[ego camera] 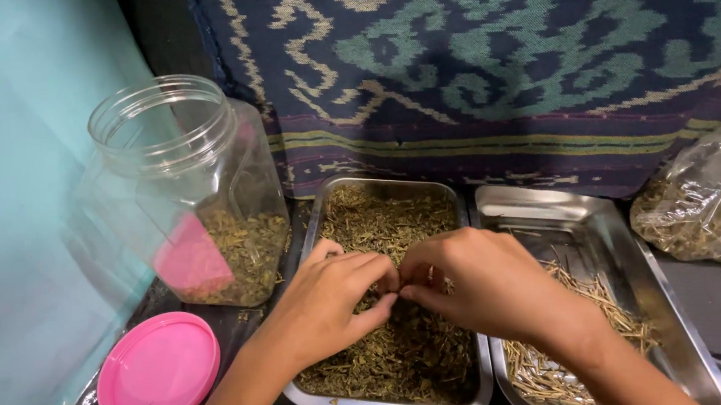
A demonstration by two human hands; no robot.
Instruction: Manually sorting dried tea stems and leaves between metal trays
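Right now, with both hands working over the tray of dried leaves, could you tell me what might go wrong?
Leaf bits could spill past the rim of the leaf tray, since the left hand and right hand pinch close above the heap. Leaves might also drop into the stem tray alongside it. A forearm could nudge the loose pink lid.

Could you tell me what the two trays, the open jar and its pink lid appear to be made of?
Both trays look like polished stainless steel: silvery, with mirror-like reflections. The jar seems clear plastic, transparent with soft glare. The pink lid looks like smooth opaque plastic with a slight sheen.
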